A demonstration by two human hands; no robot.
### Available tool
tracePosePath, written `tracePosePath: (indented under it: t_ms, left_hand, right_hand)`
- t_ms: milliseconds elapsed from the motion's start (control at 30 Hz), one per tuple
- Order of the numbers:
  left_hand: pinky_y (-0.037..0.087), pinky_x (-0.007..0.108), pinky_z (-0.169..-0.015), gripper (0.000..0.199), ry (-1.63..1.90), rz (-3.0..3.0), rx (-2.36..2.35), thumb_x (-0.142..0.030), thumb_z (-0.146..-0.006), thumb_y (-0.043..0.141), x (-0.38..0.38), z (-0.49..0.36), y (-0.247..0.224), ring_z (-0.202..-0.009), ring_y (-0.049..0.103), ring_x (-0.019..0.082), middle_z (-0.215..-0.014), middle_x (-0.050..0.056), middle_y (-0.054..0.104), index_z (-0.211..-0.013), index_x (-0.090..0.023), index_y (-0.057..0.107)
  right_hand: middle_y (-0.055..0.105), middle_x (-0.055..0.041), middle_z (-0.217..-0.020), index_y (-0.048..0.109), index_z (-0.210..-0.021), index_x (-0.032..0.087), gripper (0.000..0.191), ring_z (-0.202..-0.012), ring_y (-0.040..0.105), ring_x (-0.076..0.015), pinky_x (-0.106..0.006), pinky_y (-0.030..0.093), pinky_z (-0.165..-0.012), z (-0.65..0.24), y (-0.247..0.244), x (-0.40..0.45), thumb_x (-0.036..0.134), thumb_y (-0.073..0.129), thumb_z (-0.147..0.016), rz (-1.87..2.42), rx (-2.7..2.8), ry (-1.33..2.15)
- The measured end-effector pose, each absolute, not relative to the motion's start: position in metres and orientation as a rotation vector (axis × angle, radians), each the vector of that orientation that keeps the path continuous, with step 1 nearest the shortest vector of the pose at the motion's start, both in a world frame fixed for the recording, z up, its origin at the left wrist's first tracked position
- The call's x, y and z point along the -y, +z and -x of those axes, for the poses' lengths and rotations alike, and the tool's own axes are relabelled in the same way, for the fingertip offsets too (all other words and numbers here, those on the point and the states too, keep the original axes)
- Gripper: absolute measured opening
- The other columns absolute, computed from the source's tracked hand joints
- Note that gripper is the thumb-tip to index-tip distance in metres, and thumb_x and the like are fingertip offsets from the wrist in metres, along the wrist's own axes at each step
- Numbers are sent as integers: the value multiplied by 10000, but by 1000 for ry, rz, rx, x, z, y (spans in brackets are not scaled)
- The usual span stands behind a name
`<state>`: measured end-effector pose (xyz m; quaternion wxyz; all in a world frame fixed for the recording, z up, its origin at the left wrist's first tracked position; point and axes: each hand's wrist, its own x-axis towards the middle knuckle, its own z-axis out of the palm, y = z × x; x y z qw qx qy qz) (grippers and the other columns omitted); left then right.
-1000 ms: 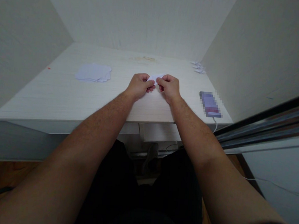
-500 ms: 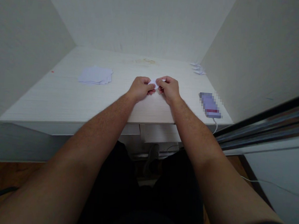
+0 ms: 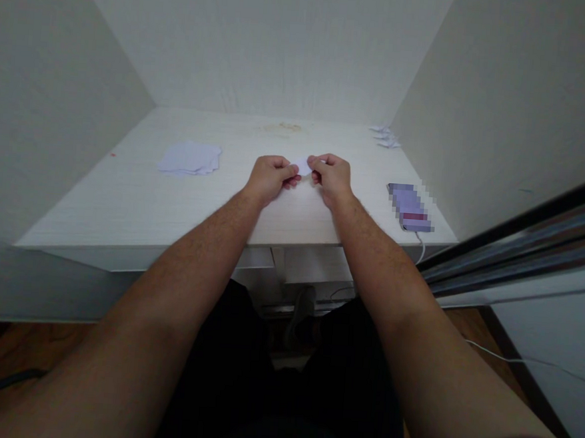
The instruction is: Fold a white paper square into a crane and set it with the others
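Note:
Between my two hands, just above the white desk [image 3: 193,212], is a small piece of white paper [image 3: 303,166]. My left hand [image 3: 274,178] pinches its left side between thumb and fingers. The right side is pinched the same way by my right hand [image 3: 330,175]. My fingers cover both ends of the paper, so its full shape and any folds cannot be made out. A stack of white paper sheets [image 3: 191,157] lies on the desk to the left of my left hand.
At the back right corner sit several small folded white paper pieces [image 3: 387,140]. A phone [image 3: 409,207], blurred out, lies at the right with a white cable [image 3: 422,248] running off the front edge. Walls [image 3: 284,45] close in the desk at the back and both sides.
My hands have moved slightly apart, and more of the white paper shows between them. The camera view has shifted a little; the stack, folded pieces and phone stay put on the desk.

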<state>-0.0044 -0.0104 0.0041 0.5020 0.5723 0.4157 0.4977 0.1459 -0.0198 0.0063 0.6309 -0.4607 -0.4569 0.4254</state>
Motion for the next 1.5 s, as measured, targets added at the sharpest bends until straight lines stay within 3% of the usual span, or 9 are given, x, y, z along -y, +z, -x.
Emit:
tracePosePath:
  t_ms: [400, 600, 733, 900, 1067, 1133, 1267, 1500]
  left_hand:
    - [488, 250, -560, 145, 1252, -1313, -1032, -204, -718, 742, 14, 3, 9, -515, 586, 91, -642, 43, 676, -703, -156, 606]
    - [466, 240, -528, 164, 1279, -1302, -1037, -215, -739, 734, 14, 2, 9, -482, 564, 83, -620, 30, 667, -689, -154, 590]
    - [463, 230, -515, 257, 1259, -1295, -1001, -328, -756, 760, 16, 4, 13, -496, 592, 95, -641, 38, 679, -709, -164, 569]
    - [474, 241, -522, 376, 1163, -1240, -977, -541, -796, 687, 18, 7, 19, -546, 642, 139, -637, 43, 675, -792, -182, 578]
    - [427, 245, -491, 163, 1170, -1302, -926, -253, -688, 729, 15, 8, 14, -493, 558, 114, -609, 22, 641, -803, -152, 671]
    - [422, 245, -511, 209, 1204, -1314, -907, -169, -626, 725, 13, 8, 10, -487, 524, 99, -585, -2, 612, -833, -144, 704]
    - [399, 235, -529, 249, 1273, -1286, -890, -139, -591, 730, 10, 7, 6, -517, 516, 89, -605, -5, 624, -839, -140, 716]
    - [355, 222, -492, 201, 1369, -1223, -915, -133, -582, 731, 12, 7, 8, -488, 493, 85, -556, -28, 592, -763, -165, 651]
  right_hand:
    - [515, 59, -530, 594, -728, 192, 237, -464, 439, -62, -200, 340, -444, -148, 6, 20, 338, 779, -755, 1045, 1053, 985]
    - [449, 86, -502, 564, -711, 201, 303, -420, 379, -51, -196, 288, -408, -149, 8, 22, 394, 797, -733, 1043, 1043, 997]
    - [476, 89, -519, 590, -769, 204, 261, -407, 376, -46, -190, 287, -400, -150, 12, 26, 388, 774, -754, 1033, 1045, 1059]
    - [552, 65, -565, 594, -786, 204, 187, -456, 471, -62, -189, 360, -438, -150, 15, 31, 325, 737, -774, 968, 1059, 1166]
    - [552, 60, -553, 586, -755, 194, 176, -461, 499, -69, -197, 390, -444, -149, 14, 31, 292, 731, -747, 926, 1102, 1248]
    - [535, 75, -540, 601, -802, 194, 166, -453, 496, -68, -196, 392, -437, -149, 13, 30, 262, 732, -727, 918, 1101, 1240]
    - [554, 80, -564, 614, -900, 196, 235, -463, 516, -71, -189, 387, -422, -148, 12, 28, 231, 732, -699, 911, 1101, 1222]
    - [586, 53, -501, 565, -712, 186, 192, -415, 510, -85, -201, 380, -394, -142, 6, 28, 206, 733, -621, 1009, 1168, 1134]
